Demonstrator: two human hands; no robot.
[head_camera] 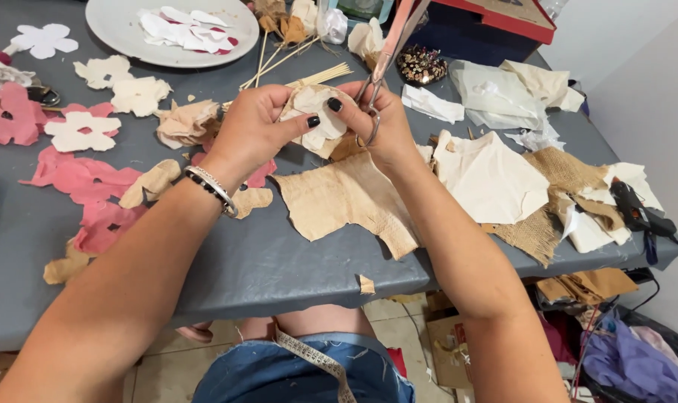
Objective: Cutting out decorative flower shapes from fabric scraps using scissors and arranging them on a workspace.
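My left hand (255, 123) and my right hand (380, 123) are raised above a grey table (249, 261), both pinching a small cream fabric flower piece (314, 119) between thumbs and fingers. My right hand also has metal scissors (387, 52) looped on its fingers, blades pointing up and away. Under my hands lies a tan burlap-like fabric scrap (346, 198). A silver bracelet sits on my left wrist.
Pink and cream flower cut-outs (81, 179) lie at left. A white plate (122, 26) with cut pieces stands at the back, wooden skewers (309, 75) beside it. Cream and burlap scraps (496, 179) and a black glue gun (638, 213) lie at right. Bags sit on the floor.
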